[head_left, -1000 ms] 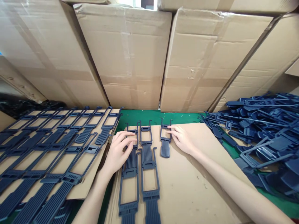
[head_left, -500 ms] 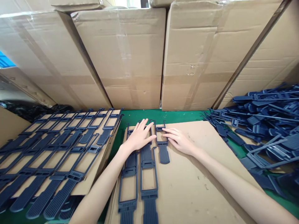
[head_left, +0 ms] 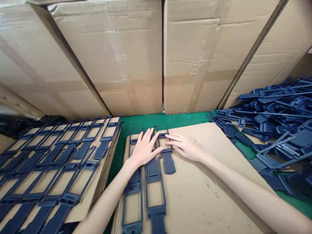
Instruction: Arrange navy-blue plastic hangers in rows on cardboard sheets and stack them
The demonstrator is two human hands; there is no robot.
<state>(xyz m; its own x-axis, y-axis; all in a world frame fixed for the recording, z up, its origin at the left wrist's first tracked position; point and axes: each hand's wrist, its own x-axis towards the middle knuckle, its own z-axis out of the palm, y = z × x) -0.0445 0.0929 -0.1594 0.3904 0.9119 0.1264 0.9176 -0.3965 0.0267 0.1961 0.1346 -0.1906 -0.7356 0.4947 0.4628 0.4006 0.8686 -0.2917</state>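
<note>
Five dark blue plastic parts show on the middle cardboard sheet [head_left: 192, 201]: two in the leftmost column, two in the next, and a single part [head_left: 168, 163] beginning a third column near the far edge. That single one is a narrow rectangular frame with small hooks at its far end, a crossbar, a slotted band and a ribbed tab rounded at the near end; it lies flat, tab toward the person. Two hands are over the row: the right hand [head_left: 183, 146] has its fingers stretched out, slightly apart, with their tips at the frame's right side, though whether they pinch it I cannot tell; the left hand [head_left: 144, 151] is spread, palm down, over the far parts of the first two columns, its thumb toward the single part. Right of that part and nearer the person, the sheet is bare and wide. Its left side borders a narrow green gap, beyond which a second cardboard sheet [head_left: 95, 175] bears overlapping rows of like parts, too crowded to count surely. A strip of green surface [head_left: 136, 121] separates the sheets from four large cartons [head_left: 126, 65]. At right, a tangled heap [head_left: 275, 113] of blue parts, uncountable, crowds the sheet's far corner.
</note>
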